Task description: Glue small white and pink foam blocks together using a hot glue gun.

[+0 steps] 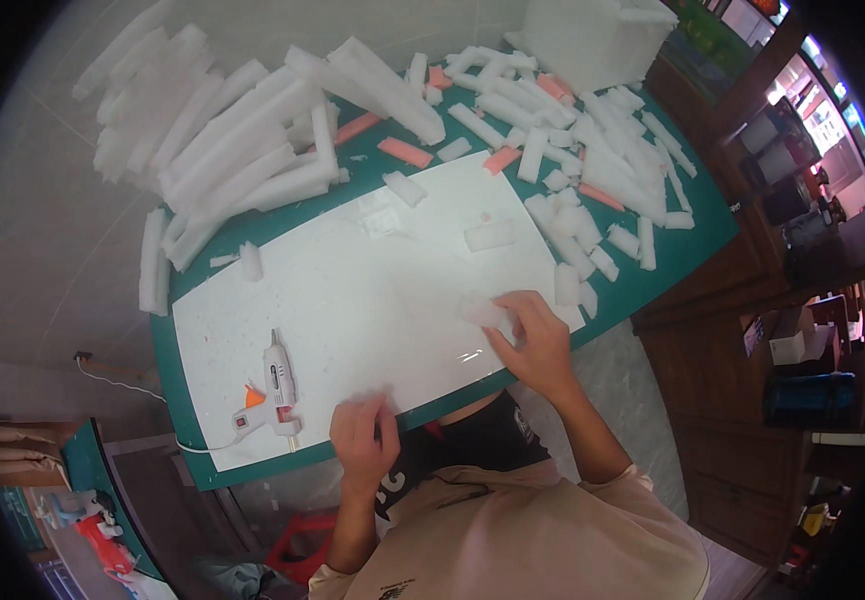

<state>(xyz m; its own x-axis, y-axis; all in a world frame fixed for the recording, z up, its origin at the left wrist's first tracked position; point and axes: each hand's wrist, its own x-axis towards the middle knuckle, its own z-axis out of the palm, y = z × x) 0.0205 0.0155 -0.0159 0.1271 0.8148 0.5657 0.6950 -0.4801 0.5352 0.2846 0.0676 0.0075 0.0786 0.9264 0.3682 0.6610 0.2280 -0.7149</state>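
A small foam piece, whitish and partly blurred, is at the right part of a white sheet, and the step in hand looks to be handling this one piece over the sheet. The right hand has it: thumb and index finger stand a little apart, bent around its right end in what looks like a light pinch, though whether the piece touches the sheet cannot be told. The next move seems to call for keeping that pinch gentle, as the foam looks soft enough to dent or crumble, and for minding how the piece is turned. The left hand is at the sheet's near edge, its fingers curled inward and their tips blurred, so I cannot tell whether they hold anything. To its left a glue gun lies on the sheet, untouched by either hand. Farther up the sheet lie a flat white block and another white piece. Beyond, on the green surface, long white foam strips are heaped at the left, and shorter offcuts with some pink strips at the far side and right.
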